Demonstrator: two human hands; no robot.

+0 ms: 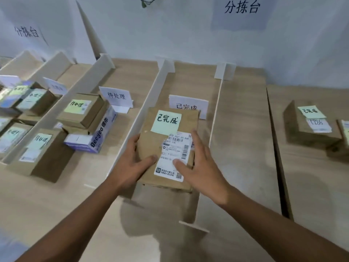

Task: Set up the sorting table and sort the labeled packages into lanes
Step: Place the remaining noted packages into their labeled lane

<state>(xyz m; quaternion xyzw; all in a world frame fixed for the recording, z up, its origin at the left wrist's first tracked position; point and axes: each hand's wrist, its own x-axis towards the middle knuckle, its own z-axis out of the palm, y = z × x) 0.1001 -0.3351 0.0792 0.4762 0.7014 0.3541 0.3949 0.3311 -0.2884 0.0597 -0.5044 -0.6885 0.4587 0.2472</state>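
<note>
A pale wall (170, 31) fills the background. Two white sheets are stuck on it, each with three black characters: one at upper right (241, 14), one at far left (28, 32). A dark cord (147, 1) dangles at the top edge. A narrow beige strip (90, 31) tapers up the wall, left of centre.

Both arms reach forward — left hand (132, 161) seemingly curled, gripping; right hand (198, 163) flat, fingers spread.

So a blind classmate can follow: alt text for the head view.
The left hand grips and the right hand rests on a cardboard package with a green note reading 已完成, in the lane whose sign matches. Left lanes hold labelled boxes.
</note>
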